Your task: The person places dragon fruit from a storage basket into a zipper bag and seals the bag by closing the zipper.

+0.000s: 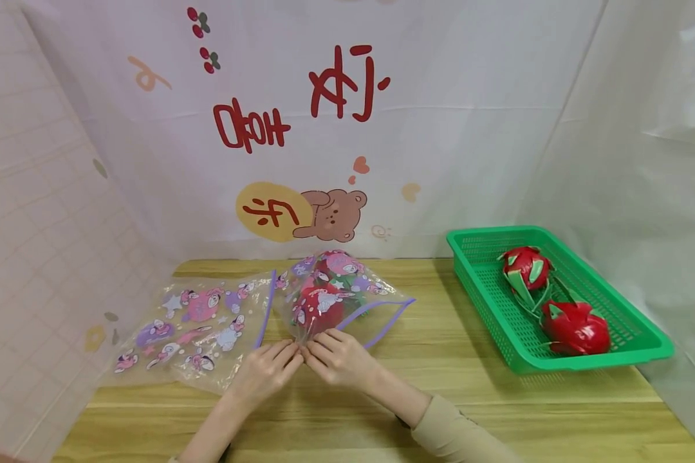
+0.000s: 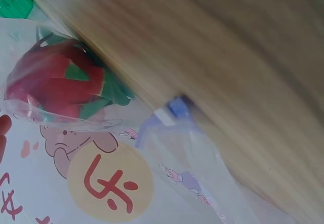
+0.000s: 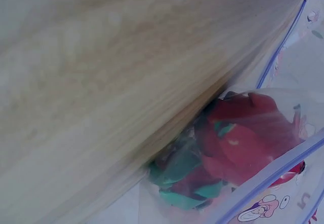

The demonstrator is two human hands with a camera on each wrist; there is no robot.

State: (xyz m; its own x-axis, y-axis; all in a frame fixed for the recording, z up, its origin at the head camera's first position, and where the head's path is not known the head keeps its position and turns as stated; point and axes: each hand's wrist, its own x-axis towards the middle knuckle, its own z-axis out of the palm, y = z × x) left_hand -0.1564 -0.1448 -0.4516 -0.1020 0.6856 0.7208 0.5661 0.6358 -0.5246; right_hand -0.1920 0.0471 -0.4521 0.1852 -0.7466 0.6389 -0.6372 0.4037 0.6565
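Note:
A clear printed zip bag (image 1: 347,270) with a purple zip edge lies at mid-table, its mouth gaping toward the right. Inside it shows red, green-tipped dragon fruit (image 1: 322,307), partly hidden by the print; the right wrist view also shows the dragon fruit (image 3: 248,138) behind the plastic. My left hand (image 1: 268,368) and right hand (image 1: 340,360) meet at the bag's near edge, and each pinches the plastic there. Left of it, a second printed zip bag (image 1: 208,321) lies flat, its purple zip edge beside the filled bag. My left forearm crosses near its lower corner.
At the right stands a green plastic basket (image 1: 486,308) holding two dragon fruits, one toward the back (image 1: 526,269) and one nearer (image 1: 577,328). A white printed backdrop (image 1: 440,128) rises behind the wooden table (image 1: 428,386), with pale sheets at both sides.

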